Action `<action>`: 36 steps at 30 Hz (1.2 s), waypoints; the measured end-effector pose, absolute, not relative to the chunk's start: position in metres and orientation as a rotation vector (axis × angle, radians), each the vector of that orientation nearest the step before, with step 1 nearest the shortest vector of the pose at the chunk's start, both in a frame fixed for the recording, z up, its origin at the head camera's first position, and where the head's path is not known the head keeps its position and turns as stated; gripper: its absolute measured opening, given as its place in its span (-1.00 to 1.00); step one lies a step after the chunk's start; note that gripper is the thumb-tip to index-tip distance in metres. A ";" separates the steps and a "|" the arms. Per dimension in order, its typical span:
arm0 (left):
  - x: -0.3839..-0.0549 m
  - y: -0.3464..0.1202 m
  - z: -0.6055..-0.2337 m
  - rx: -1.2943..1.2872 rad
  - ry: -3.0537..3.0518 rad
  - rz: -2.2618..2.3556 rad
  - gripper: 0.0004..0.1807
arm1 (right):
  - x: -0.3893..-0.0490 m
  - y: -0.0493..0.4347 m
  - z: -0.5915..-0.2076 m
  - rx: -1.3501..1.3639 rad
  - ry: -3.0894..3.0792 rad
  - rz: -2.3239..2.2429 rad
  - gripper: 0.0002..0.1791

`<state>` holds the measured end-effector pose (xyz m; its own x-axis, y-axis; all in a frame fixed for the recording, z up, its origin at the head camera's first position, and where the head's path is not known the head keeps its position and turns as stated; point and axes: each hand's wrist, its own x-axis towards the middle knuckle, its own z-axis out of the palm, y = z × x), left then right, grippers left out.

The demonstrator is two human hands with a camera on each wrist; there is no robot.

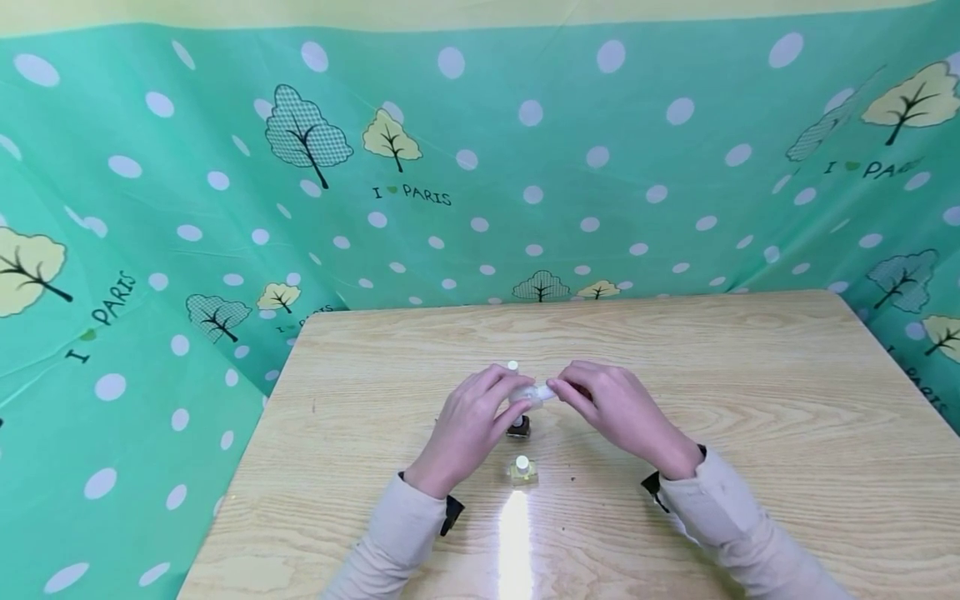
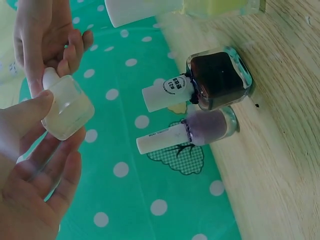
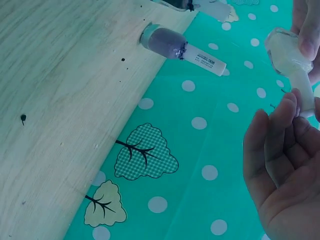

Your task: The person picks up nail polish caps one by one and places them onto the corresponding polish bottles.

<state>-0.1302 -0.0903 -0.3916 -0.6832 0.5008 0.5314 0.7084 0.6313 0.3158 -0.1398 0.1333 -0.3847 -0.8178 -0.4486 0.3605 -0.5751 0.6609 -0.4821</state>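
Observation:
Between both hands, a bottle of whitish nail polish (image 1: 535, 395) is held tilted above the table. My left hand (image 1: 472, 422) pinches its glass body (image 2: 70, 109) between thumb and fingers. From the other side my right hand (image 1: 617, 410) grips the white cap (image 3: 301, 90), which meets the bottle's neck in the right wrist view. Below the hands stands a dark nail polish bottle (image 2: 217, 81) with a white cap. A purple nail polish bottle (image 3: 166, 42) is upright behind it, mostly hidden by the left hand in the head view.
Nearer the front stands a yellowish nail polish bottle (image 1: 522, 475) with a white cap. All bottles stand on a light wooden table (image 1: 337, 467). A green dotted cloth (image 1: 420, 242) hangs behind and beside the table. A bright reflection lies on the wood in front.

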 end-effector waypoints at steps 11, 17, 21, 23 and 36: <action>-0.131 -0.093 -0.391 -0.953 -2.501 -0.776 -0.68 | -0.137 0.136 -0.384 0.902 -2.635 1.011 -0.82; -0.130 -0.094 -0.391 -0.939 -2.535 -0.783 -0.68 | -0.138 0.137 -0.385 1.026 -2.556 0.938 -0.74; -0.129 -0.093 -0.390 -0.949 -2.536 -0.759 -0.73 | -0.138 0.138 -0.386 1.033 -2.541 0.848 -0.82; -0.128 -0.093 -0.391 -0.948 -2.531 -0.756 -0.74 | -0.138 0.138 -0.387 1.035 -2.536 0.807 -0.85; -0.129 -0.090 -0.392 -0.979 -2.418 -0.688 -0.73 | -0.139 0.138 -0.387 0.993 -2.549 0.906 -0.90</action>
<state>-0.1290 -0.0898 -0.3921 -0.6522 0.5097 0.5611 0.7287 0.6256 0.2787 -0.1387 0.1383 -0.3867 -0.7331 -0.5185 0.4402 -0.6800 0.5725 -0.4581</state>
